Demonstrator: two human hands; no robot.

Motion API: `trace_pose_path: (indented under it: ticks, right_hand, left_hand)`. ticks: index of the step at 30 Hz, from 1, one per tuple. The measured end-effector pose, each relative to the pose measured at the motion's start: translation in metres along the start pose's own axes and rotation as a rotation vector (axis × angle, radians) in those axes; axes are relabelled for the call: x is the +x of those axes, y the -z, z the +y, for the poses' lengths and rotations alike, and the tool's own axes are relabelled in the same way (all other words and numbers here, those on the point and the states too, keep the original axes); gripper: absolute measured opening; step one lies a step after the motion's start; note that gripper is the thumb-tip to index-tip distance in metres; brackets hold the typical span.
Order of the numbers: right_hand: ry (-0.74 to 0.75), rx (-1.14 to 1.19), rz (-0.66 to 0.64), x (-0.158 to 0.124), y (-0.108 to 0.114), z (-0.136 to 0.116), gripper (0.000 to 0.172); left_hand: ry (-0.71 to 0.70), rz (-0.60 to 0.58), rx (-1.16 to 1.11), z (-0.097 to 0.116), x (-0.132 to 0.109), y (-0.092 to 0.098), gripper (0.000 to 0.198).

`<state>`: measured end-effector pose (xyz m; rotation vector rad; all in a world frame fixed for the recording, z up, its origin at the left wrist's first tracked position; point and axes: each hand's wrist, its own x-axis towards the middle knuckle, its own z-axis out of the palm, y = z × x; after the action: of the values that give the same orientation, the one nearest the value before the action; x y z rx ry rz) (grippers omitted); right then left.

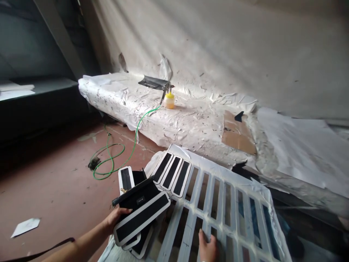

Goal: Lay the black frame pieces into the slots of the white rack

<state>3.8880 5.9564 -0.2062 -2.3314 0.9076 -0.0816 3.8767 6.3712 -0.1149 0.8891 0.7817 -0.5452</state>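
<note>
Below, the left hand [116,218] has its fingers clamped on a stack of black panels [141,214] beside the white rack [212,165]. The right hand [207,249] rests on the rack, fingers apart. Three loose panels [171,174] lie on its far corner; a spray gun [163,89] stands on the tabletop [191,120].

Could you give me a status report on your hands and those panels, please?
Left hand grips stack of black panels. Right hand rests on slatted rack. Three panels lie in its far-left slots.
</note>
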Motion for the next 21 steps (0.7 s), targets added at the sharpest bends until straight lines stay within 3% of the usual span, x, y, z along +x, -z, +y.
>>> trace_pose_path:
  ticks: [4,10,16,21]
  right_hand:
    - [-0.025,-0.077,-0.082,-0.004,-0.002,-0.008,0.07]
    - [-0.025,-0.108,-0.085,-0.011,-0.007,-0.012,0.076]
    - [-0.015,-0.158,-0.087,-0.007,-0.024,-0.007,0.072]
    - [0.007,-0.195,-0.123,-0.018,-0.024,-0.016,0.053]
  left_hand:
    - [0.029,0.014,-0.025,-0.003,0.007,0.005,0.039]
    - [0.051,0.056,-0.051,-0.008,0.016,0.015,0.039]
    - [0.066,0.045,-0.033,-0.004,0.021,0.022,0.041]
    - [0.124,0.105,0.055,-0.011,0.017,0.034,0.047]
